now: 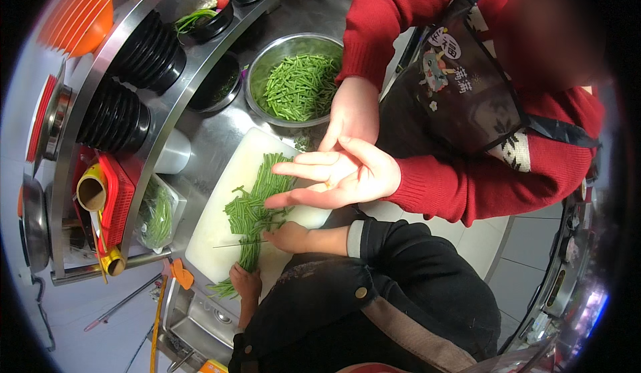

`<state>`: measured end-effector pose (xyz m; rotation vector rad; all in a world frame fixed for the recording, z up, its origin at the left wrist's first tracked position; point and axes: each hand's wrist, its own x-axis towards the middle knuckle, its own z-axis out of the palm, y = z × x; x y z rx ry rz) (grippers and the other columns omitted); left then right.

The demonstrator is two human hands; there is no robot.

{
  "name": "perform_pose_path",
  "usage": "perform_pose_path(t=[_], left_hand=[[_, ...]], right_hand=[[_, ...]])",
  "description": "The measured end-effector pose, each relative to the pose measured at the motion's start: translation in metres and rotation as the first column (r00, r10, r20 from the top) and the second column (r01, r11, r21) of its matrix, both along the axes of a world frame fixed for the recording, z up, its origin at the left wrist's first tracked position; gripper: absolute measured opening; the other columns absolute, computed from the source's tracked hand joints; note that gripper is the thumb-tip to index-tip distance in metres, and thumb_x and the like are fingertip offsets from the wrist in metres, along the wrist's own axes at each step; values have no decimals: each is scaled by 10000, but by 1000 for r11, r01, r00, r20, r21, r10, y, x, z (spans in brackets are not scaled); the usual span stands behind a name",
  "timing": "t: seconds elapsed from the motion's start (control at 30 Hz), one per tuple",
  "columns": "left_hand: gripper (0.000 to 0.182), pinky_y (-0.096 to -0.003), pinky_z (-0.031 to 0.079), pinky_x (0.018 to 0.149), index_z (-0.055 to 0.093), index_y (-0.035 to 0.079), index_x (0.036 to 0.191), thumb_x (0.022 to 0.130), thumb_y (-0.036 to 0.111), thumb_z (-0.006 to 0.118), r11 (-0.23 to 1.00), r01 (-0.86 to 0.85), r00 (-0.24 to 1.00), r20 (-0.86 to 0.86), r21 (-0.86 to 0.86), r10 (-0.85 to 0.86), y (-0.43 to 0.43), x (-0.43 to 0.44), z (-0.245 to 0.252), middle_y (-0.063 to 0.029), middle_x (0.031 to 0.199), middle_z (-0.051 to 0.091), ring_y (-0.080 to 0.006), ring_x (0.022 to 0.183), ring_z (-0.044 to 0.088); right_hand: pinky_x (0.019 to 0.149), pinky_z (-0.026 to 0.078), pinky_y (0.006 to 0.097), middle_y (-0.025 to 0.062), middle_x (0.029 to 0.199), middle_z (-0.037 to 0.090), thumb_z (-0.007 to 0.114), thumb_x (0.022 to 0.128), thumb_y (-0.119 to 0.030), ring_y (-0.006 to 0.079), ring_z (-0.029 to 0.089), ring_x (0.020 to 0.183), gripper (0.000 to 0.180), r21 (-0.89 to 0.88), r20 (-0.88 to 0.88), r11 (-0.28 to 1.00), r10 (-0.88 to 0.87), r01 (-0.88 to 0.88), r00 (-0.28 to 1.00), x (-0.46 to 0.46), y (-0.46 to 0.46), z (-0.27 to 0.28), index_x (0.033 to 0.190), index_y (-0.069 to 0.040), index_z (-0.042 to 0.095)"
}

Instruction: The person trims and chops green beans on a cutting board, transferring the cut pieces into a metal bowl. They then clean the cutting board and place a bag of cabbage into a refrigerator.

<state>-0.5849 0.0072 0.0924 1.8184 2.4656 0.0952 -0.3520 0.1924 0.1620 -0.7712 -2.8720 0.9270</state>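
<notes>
My right hand (pixel 288 237) is closed around the handle of a kitchen knife (pixel 238 245), whose blade looks like a thin line across a bundle of long green beans (pixel 248 258). With my left hand (pixel 245 280) I hold that bundle down just below the blade. Both rest over a white cutting board (pixel 215 223). Beyond the blade lies a heap of cut green bean pieces (pixel 268 183) on the board. The fingers of another person's hand (pixel 345 175) partly cover this heap from above.
A person in red sleeves (pixel 435 188) stands close on the right, both hands reaching over the counter. A steel bowl (pixel 255 105) of cut beans stands behind the board. Stacked black bowls (pixel 150 57) fill the shelf at left. A sink (pixel 200 323) lies at lower left.
</notes>
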Motion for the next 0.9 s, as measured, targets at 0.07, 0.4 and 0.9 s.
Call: perform_pose_path(t=[0.07,0.4,0.9], left_hand=[[809,-514,379,933,362,-66,1276,699,305,790,999,29,999,-22,14,-29,-2,0,-2,-244,1171,472,-429,1081,458],[805,-524,334,1002,336,-77,1312,765,354,740,1000,-27,999,-44,11,27,-7,-2,-17,-264,1247,449,-440,1146,432],[764,-488,309,1071,404,-64,1326,785,376,715,968,-208,977,21,-142,213,2,8,-3,-225,1317,475,-393,1231,435]], right_hand=[[547,503,459,127,772,658,425,938,-187,331,656,674,365,-40,13,999,3,-2,1000,0,1,2,1272,-53,484],[681,518,489,173,831,655,392,949,-236,374,655,786,331,-217,55,969,-109,119,992,-13,-10,-4,1218,-85,512],[578,520,466,151,694,632,445,896,-182,363,650,650,223,32,61,998,-63,61,996,-20,-32,8,1076,-65,506]])
